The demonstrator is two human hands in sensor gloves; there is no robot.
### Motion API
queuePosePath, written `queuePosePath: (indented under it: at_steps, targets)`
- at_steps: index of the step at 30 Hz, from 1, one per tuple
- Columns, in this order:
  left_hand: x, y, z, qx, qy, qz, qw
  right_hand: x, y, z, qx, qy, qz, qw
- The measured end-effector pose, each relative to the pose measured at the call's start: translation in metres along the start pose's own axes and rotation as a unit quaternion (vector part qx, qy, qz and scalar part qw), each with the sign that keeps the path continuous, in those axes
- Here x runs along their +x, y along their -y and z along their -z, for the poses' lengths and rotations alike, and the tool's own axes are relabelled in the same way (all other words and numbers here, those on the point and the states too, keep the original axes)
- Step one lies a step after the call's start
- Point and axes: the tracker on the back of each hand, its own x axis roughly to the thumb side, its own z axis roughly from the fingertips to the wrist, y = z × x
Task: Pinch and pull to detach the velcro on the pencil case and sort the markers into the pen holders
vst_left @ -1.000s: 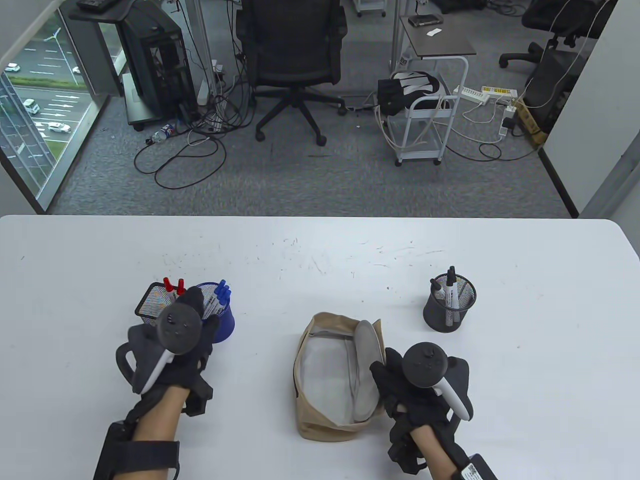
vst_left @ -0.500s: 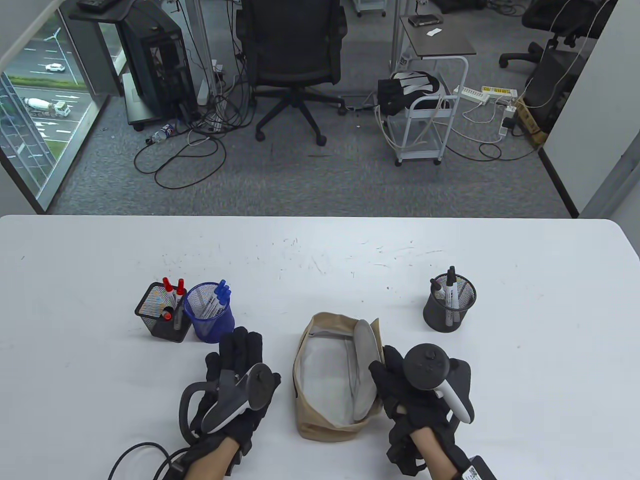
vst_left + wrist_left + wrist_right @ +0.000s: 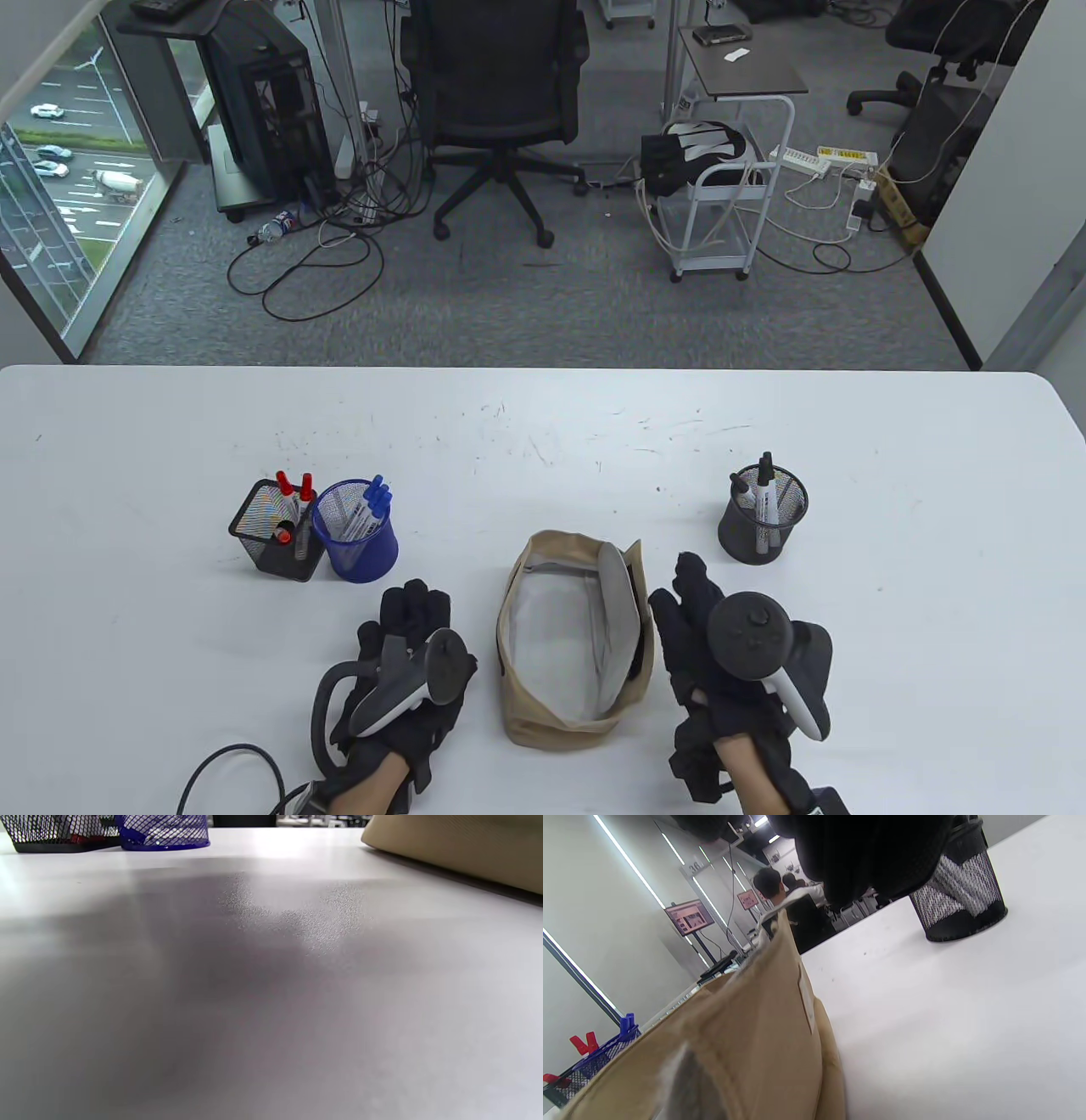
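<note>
The beige pencil case [image 3: 543, 722] lies open at the table's front middle, showing a bare grey lining, its flap [image 3: 618, 624] standing up on the right side. My left hand [image 3: 409, 613] rests flat on the table just left of the case, holding nothing. My right hand [image 3: 689, 594] lies beside the case's right wall with straight fingers, also holding nothing. Red markers [image 3: 293, 488] stand in the black square holder [image 3: 270, 543], blue markers [image 3: 373, 501] in the blue holder [image 3: 361, 548], black markers [image 3: 765, 488] in the round black holder [image 3: 755, 535]. The right wrist view shows the case [image 3: 746, 1035] close up.
The white table [image 3: 543, 424] stretches beyond the holders. A black cable [image 3: 225, 764] loops at the front left edge. The left wrist view shows bare tabletop, with the blue holder [image 3: 163, 834] and case [image 3: 458, 849] at its top edge.
My left hand came back from the blue holder and settled flat beside the case. My right hand let go of the flap and shifted right, fingers straightening; the flap now stands more upright.
</note>
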Motion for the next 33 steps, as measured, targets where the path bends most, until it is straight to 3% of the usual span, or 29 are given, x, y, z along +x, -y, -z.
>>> queuePosePath:
  at_steps: [5,9,15,33]
  targets:
    - [-0.001,0.001,0.0,0.0,0.0,-0.007,1.0,-0.013,-0.003,0.004,0.009,-0.036,-0.091,0.995]
    - [-0.001,0.002,-0.003,0.001,0.01,-0.019,1.0,-0.044,-0.022,0.014,0.082,-0.06,-0.186,0.977]
    - [-0.002,0.002,-0.003,0.007,0.005,-0.013,1.0,-0.084,-0.055,0.023,0.163,-0.086,-0.198,0.963]
    - [-0.014,0.0,0.0,0.015,-0.02,-0.025,0.999,-0.084,-0.057,0.017,0.155,-0.061,-0.181,0.969]
